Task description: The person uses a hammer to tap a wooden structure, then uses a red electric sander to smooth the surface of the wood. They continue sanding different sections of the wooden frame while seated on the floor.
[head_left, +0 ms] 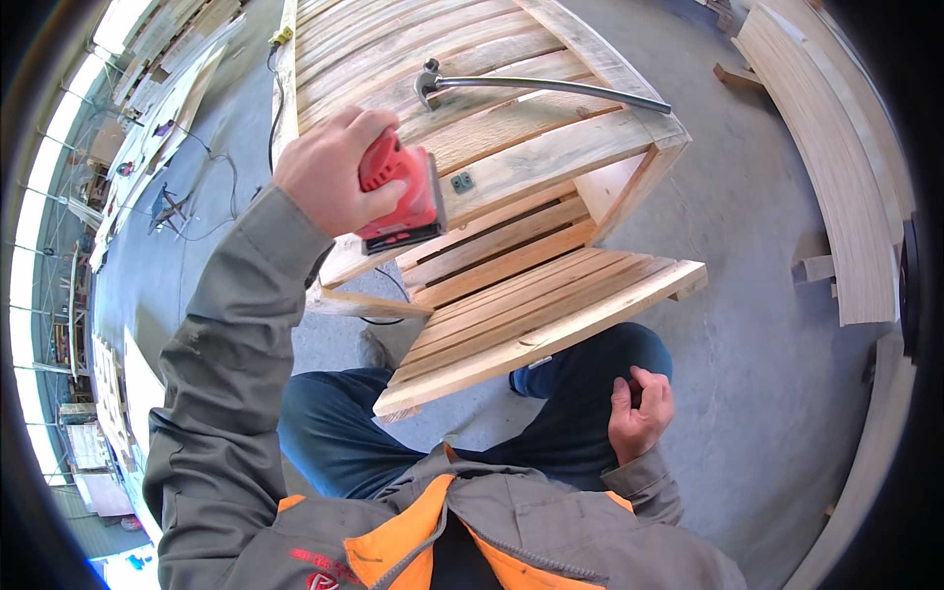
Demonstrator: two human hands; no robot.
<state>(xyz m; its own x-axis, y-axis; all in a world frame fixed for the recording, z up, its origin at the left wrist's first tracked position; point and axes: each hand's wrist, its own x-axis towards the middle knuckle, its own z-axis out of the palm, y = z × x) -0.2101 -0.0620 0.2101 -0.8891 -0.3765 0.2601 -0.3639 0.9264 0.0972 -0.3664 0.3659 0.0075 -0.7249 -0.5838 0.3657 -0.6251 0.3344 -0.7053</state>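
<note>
My left hand (pixel 344 162) grips a red electric sander (pixel 408 192), tipped on its side so that its flat pad faces right. The sander is at the near left edge of a slatted wooden crate (pixel 551 135); I cannot tell whether it touches the wood. A claw hammer (pixel 551 85) lies across the slats at the far right of the hand. Just right of the sander, a small dark metal piece (pixel 462 182) sits on the front board. My right hand (pixel 641 413) rests by my right knee, its fingers curled in with nothing visible in them.
A slatted wooden panel (pixel 531 305) slopes from the crate's open front toward my knees. A dark cord (pixel 277 108) runs along the crate's left side to a yellow connector (pixel 282 36). Long wooden boards (pixel 826 157) stand at the right. More tools and cords lie on the floor at the left.
</note>
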